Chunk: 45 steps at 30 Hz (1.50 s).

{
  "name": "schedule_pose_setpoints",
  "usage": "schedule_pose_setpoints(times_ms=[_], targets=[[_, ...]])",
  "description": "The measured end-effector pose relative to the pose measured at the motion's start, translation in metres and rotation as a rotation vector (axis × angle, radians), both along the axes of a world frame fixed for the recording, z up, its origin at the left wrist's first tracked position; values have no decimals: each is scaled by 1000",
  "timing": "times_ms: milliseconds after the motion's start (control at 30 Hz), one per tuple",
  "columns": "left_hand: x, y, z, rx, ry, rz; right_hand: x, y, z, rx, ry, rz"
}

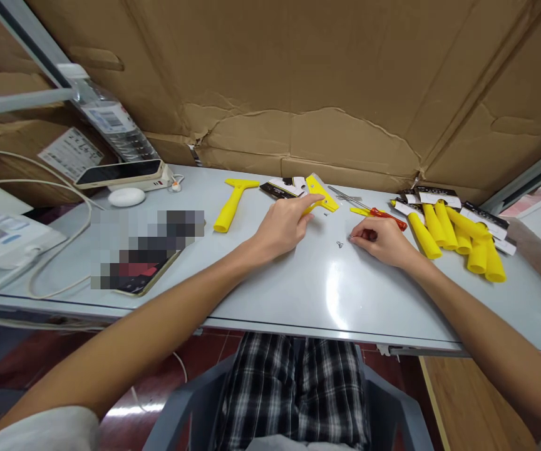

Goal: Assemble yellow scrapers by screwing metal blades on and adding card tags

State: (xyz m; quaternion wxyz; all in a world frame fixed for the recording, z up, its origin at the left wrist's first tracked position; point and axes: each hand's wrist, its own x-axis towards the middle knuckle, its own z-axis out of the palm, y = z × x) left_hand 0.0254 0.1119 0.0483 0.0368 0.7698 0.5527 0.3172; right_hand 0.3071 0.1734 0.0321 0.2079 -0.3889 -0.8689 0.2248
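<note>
My left hand [280, 228] is closed around the handle of a yellow scraper [329, 202], its index finger stretched along the head. Most of that handle is hidden under the hand. My right hand [383, 241] pinches a small metal screw [350, 237] between thumb and fingertips, just above the tabletop. Beside it lie a few loose screws [340, 244]. A screwdriver [383, 216] with a red handle rests behind the right hand, its shaft pointing to the back left. To the left of my left hand lies another yellow scraper [230, 207].
Several yellow scrapers [477, 254] with black-and-white cards are piled at the right. A black-and-white package [277, 189] lies behind the left hand. At the left are a partly blurred phone [146, 285], another phone [120, 172], a white oval case [126, 197], cables and a plastic bottle [111, 119]. Cardboard [298, 75] walls the back.
</note>
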Motion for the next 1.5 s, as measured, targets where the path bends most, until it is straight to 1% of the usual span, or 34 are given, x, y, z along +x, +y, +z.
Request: schedule_pose_setpoints(times_ms=[167, 233, 367, 433, 533, 633, 733, 800, 967, 1033, 1167, 1300, 1367, 1400, 1433, 1500], targets=[[0, 1, -3, 38, -12, -69, -1, -1, 0, -9, 5, 0], [1, 0, -2, 42, -60, -94, -1, -1, 0, -9, 11, 2], [8, -8, 4, 26, -219, -152, 0, 0, -1, -17, 64, -8], [10, -11, 6, 35, -245, -192, 1, 1, -2, -17, 121, -33], [10, -11, 4, 80, -176, -224, 2, 1, -2, 15, 180, -53], [6, -8, -2, 107, -76, -242, 1, -1, -1, 48, 166, -10], [5, -7, -5, 94, 6, -251, 0, -2, -2, 65, 134, 22], [6, -8, -4, 70, 39, -224, 0, -1, -3, 74, 126, 23], [10, -14, 5, 14, 53, -116, 3, 2, -6, 77, 120, 20], [10, -14, 5, 39, 52, -136, 3, 2, -5, 64, 115, 21], [6, -9, -2, 110, 11, -229, 1, 0, -3, 45, 84, 25], [5, -7, -4, 109, -41, -265, 0, -1, -3, 81, 27, 76], [7, -8, -1, 67, -123, -264, -1, -2, -3, 86, -4, 86], [8, -9, 1, 18, -201, -258, -1, -2, -3, 85, -20, 81], [10, -10, 3, -60, -306, -255, -1, -2, -3, 83, -30, 73], [13, -12, 7, -288, -572, -265, -2, -4, -2, 78, -11, 53]])
